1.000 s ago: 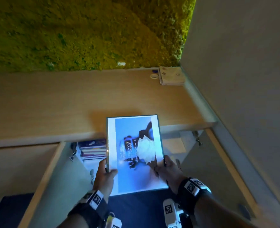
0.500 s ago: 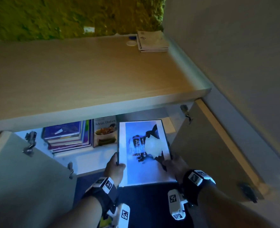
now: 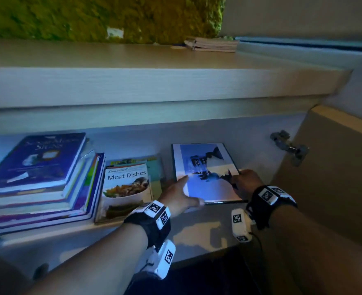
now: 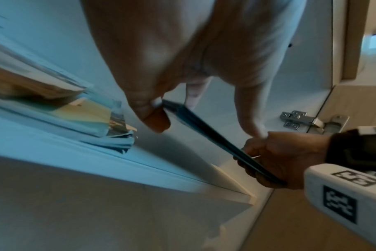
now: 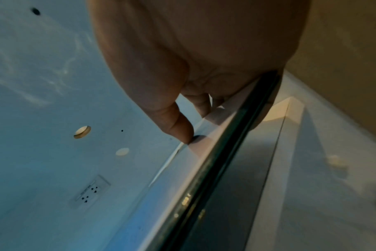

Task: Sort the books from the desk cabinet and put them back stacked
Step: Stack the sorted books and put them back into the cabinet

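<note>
Already most of the books appear to be back inside the cabinet (image 3: 250, 128): a tall stack (image 3: 37, 184) lies flat at the left of the cabinet shelf, topped by a dark blue volume, and just beside it the "Meat Dishes" cookbook (image 3: 126, 188) rests on at least one more title. Both hands are now on the thin blue-covered book (image 3: 205, 173), which sits further right, apart from the two piles. The left hand (image 3: 179, 196) holds its near left corner, thumb at the edge and index finger stretched along the cover; the left wrist view shows the book tilted, its near edge lifted off the shelf. The right hand (image 3: 245, 183) pinches the near right edge, thumb on top and fingers curled beneath.

Judging by this, the step in hand is setting down or sliding in one of the last books. What seems left is to let it lie flat and, perhaps, merge the separate piles into one stack. A few thin booklets (image 3: 213, 44) lie on the worktop (image 3: 112, 56) above; whether they belong to the job cannot be told.
</note>
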`<move>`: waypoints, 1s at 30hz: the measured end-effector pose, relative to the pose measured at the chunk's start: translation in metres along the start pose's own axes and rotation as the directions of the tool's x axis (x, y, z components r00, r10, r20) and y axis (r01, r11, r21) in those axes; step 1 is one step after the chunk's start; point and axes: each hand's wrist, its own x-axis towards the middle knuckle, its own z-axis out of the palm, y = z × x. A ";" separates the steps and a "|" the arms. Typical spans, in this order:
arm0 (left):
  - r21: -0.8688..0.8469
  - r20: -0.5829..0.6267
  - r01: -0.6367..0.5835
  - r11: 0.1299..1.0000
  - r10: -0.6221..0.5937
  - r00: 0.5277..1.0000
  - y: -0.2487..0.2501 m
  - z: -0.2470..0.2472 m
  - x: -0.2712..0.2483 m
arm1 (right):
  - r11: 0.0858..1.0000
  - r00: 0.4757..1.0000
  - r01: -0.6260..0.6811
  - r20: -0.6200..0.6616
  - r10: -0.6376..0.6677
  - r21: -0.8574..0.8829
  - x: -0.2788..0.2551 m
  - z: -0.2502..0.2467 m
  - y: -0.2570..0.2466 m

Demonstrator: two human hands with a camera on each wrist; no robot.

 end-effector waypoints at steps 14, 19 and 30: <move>0.587 0.071 0.089 0.804 -0.160 0.984 0.011 0.022 0.043 | 0.942 0.944 -0.330 0.009 0.331 -0.066 0.059 0.030 0.027; 0.565 0.059 0.085 0.821 -0.142 0.988 0.018 0.035 0.048 | 0.956 0.969 -0.249 -0.045 0.245 -0.154 0.060 0.047 0.026; 0.560 0.088 0.051 0.827 -0.121 0.989 0.036 0.054 0.058 | 0.965 0.992 -0.123 -0.066 0.111 -0.231 0.057 0.054 0.037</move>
